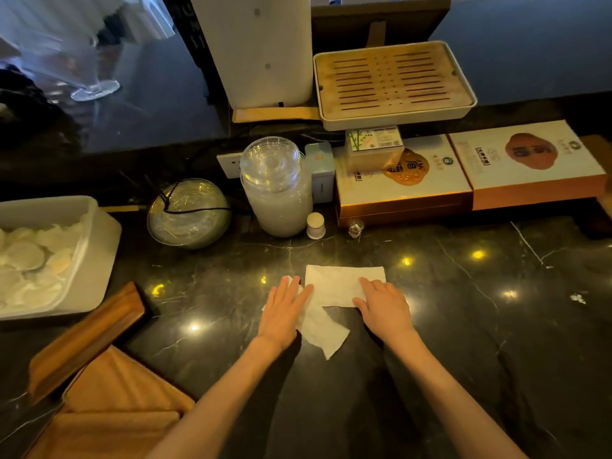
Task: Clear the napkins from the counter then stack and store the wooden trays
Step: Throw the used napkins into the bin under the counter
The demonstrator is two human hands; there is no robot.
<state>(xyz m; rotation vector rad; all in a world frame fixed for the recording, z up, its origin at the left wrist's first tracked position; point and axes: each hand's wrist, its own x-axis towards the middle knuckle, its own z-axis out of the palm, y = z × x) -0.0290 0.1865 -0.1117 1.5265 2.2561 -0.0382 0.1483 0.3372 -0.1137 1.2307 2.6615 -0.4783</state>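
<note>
Two white paper napkins lie flat on the black marble counter (pixel 463 326). The upper napkin (pixel 337 284) is a rectangle; the lower napkin (pixel 323 329) is skewed and partly tucked under it. My left hand (pixel 284 309) rests flat with fingers apart on the left edge of the lower napkin. My right hand (pixel 384 308) presses flat on the right end of the upper napkin. A wooden tray (pixel 86 336) lies at the left, tilted, with an orange cloth (pixel 116 409) over its near end. A slatted wooden tray in a white frame (pixel 394 82) sits on the raised ledge behind.
A white tub (pixel 99 246) of pale round pieces stands at the far left. A glass bowl (pixel 188 213), a lidded glass jar (pixel 276 187), a small white bottle (pixel 315 225) and two flat boxes (pixel 463 180) line the back. A small white scrap (pixel 578 298) lies at the right.
</note>
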